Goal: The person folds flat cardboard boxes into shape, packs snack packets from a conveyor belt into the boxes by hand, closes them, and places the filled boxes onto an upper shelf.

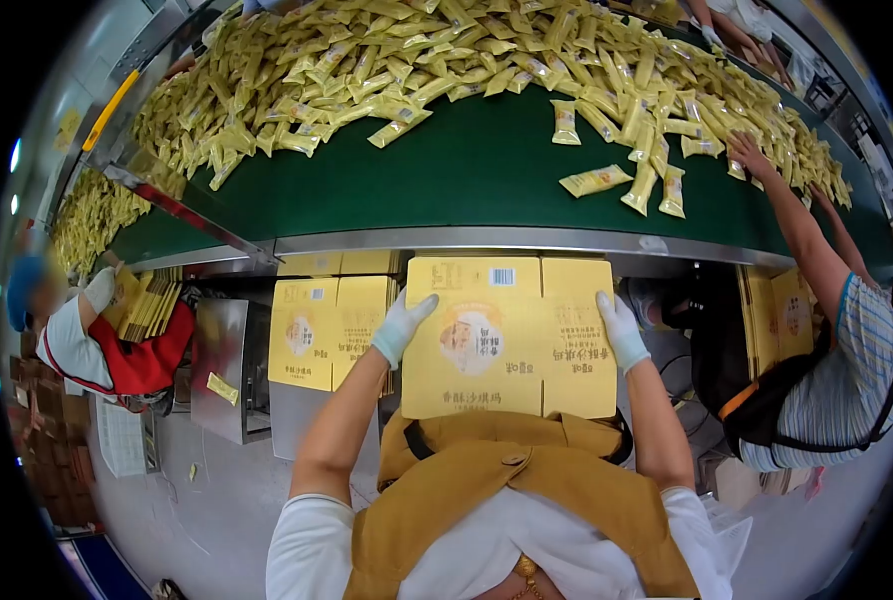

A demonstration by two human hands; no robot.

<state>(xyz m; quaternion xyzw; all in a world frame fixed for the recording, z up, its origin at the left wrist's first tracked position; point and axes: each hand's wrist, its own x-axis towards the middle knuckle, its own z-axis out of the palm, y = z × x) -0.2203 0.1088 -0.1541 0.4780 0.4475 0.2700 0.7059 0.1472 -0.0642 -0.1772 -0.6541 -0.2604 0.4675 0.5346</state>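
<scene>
We hold flat yellow carton (497, 345) between gloved left hand (404, 328) and gloved right hand (622, 332), spread carton's width apart; thumbs press printed face near side edges, other fingers mostly hidden; carton smooth, rectangular, creased card; just left of grip, we see more flat cartons (312, 335), similarly printed; beyond grip, smooth green belt (457, 170) bears heaped shiny, pillow-shaped yellow packets (367, 75); further left, metal stand (219, 345) carries one packet (223, 388).

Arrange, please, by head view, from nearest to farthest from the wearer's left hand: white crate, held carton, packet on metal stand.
1. Held carton: touching left hand.
2. Packet: leftward, on the metal stand.
3. White crate: farther left.
</scene>
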